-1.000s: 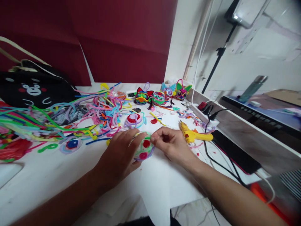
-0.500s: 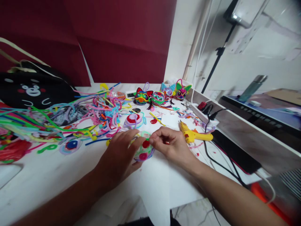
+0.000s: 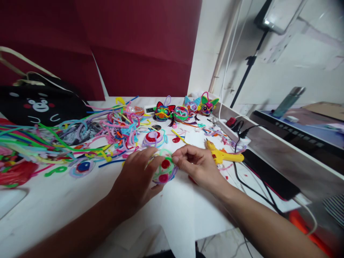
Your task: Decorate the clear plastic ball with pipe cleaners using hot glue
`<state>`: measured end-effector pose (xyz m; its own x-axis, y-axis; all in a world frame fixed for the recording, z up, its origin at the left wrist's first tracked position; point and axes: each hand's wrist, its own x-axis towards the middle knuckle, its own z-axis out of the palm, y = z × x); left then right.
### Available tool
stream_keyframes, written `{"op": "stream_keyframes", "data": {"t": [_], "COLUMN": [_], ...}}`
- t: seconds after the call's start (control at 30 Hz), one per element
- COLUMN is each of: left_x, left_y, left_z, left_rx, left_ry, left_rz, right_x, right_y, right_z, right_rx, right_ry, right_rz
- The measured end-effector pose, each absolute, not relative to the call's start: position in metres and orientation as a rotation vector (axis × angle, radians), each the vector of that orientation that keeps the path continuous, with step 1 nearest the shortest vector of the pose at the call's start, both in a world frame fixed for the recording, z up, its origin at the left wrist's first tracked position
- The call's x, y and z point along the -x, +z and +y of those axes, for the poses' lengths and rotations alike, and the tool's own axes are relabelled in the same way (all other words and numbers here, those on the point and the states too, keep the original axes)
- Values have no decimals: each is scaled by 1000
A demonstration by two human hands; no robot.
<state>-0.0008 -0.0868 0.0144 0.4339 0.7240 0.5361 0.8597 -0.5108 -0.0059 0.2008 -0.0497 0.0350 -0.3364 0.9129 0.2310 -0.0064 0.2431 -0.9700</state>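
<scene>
Head view: on the white table (image 3: 67,204), the left hand (image 3: 135,179) cups a small wrapped ball (image 3: 163,171) from the side, while the right hand (image 3: 200,166) pinches fingertips together at its top edge. One yellow glue gun (image 3: 224,156) lies just beside the right hand and might get knocked; four finished heads (image 3: 184,109) stand behind.

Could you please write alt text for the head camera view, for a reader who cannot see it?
A person's left hand cups a small pipe-cleaner ball on a white table while the right hand pinches its edge. Behind lie a tangle of coloured pipe cleaners, four finished animal-face balls and a yellow glue gun.
</scene>
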Motion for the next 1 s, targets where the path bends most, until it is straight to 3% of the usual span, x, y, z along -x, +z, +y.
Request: {"op": "stream_keyframes", "data": {"t": [0.23,0.6,1.0], "left_x": [-2,-2,-2], "left_y": [15,13,16], "left_z": [-88,-88,-90], "left_rx": [2374,2333,2287], "left_ry": [-724,-776,-855], "left_rz": [-1365,-1260,-1250], "right_x": [-201,-203,-202], "right_y": [33,36,35], "right_z": [-50,-55,-55], "right_rx": [831,701,849], "right_ry": [1212,735,868], "right_rz": [-1613,-1896,-1708]}}
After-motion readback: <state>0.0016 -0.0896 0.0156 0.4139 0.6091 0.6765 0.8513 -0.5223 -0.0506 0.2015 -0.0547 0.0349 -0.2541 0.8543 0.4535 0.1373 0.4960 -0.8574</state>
